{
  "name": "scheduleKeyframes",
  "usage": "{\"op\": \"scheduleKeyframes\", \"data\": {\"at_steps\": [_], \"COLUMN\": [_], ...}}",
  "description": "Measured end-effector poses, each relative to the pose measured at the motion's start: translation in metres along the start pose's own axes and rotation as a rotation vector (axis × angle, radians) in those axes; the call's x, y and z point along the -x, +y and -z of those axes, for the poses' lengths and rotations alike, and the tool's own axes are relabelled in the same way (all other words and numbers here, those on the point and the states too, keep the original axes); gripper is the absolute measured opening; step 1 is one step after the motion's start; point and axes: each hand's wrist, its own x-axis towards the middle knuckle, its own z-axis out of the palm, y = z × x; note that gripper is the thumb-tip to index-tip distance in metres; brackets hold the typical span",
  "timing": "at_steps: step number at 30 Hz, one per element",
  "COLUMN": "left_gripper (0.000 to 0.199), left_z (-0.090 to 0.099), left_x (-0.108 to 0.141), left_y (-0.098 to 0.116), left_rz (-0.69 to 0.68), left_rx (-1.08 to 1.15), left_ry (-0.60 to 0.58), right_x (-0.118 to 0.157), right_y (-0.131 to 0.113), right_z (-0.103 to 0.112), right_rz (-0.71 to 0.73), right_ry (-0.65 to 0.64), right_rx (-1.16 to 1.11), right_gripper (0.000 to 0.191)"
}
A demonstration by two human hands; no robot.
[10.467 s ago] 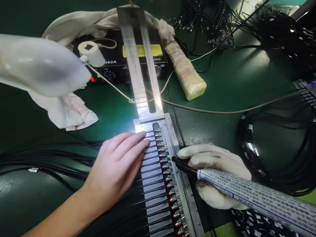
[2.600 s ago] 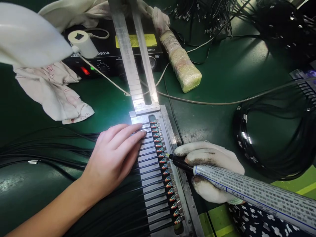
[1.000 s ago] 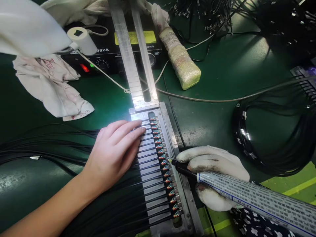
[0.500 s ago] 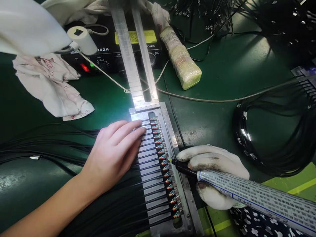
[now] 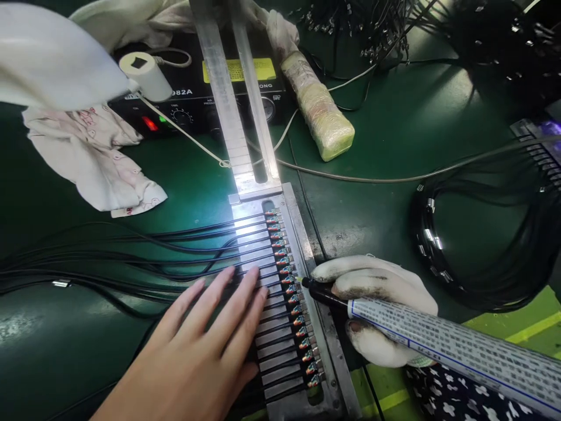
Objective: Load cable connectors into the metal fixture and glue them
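Note:
A metal fixture [image 5: 294, 234] holds a row of black cables [image 5: 249, 241] side by side, their stripped ends showing coloured wires and small metal connectors [image 5: 287, 272]. My bare left hand [image 5: 214, 333] lies over the cables left of the row, fingers spread and fingertips on the middle cables. In a stained white glove, my right hand [image 5: 385, 310] grips a thick marker-like pen [image 5: 442, 342] with a printed barrel, black nose and yellowish tip. That tip is at a connector near the row's middle; whether it touches cannot be made out.
Behind the fixture stands a black control box [image 5: 184, 117] with a red lit switch. A white lamp [image 5: 52, 58] hangs at upper left, above a crumpled cloth [image 5: 96, 158]. A film-wrapped block [image 5: 319, 111] lies beyond. Coiled black cables [image 5: 432, 240] sit at right.
My left hand has moved down and toward me along the cables from the far end, its fingers more spread. My right hand and the pen are nearly where they were.

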Motion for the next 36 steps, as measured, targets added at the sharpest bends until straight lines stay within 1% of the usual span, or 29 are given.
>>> {"op": "scheduleKeyframes", "data": {"at_steps": [3,5,7,9,11,14,30,36], "left_gripper": [0.044,0.043,0.048,0.055,0.057,0.057,0.062,0.061], "left_z": [0.002,0.005,0.008,0.009,0.009,0.007,0.008,0.007], "left_x": [0.001,0.001,0.001,0.001,0.003,0.004,0.003,0.002], "left_y": [0.002,-0.002,-0.006,-0.009,-0.008,-0.005,-0.008,-0.008], "left_rz": [0.020,0.010,-0.022,-0.041,-0.035,-0.026,-0.063,-0.069], "left_rx": [-0.003,-0.007,-0.017,-0.031,-0.039,-0.039,-0.030,-0.039], "left_ry": [0.041,0.031,0.007,-0.012,-0.009,0.003,-0.016,-0.008], "right_x": [0.006,0.009,0.010,0.010,0.010,0.009,0.009,0.010], "right_y": [-0.009,-0.013,-0.015,-0.014,-0.011,-0.008,-0.007,-0.007], "right_z": [0.002,0.003,0.002,0.000,-0.002,-0.003,-0.004,-0.004], "right_rz": [-0.036,-0.047,-0.038,-0.038,-0.032,-0.025,-0.028,-0.016], "right_ry": [0.025,0.033,0.002,-0.019,-0.021,-0.006,0.017,0.027], "right_rx": [0.012,0.022,0.040,0.058,0.059,0.045,-0.001,0.005], "right_gripper": [0.012,0.013,0.014,0.012,0.015,0.019,0.012,0.014]}}
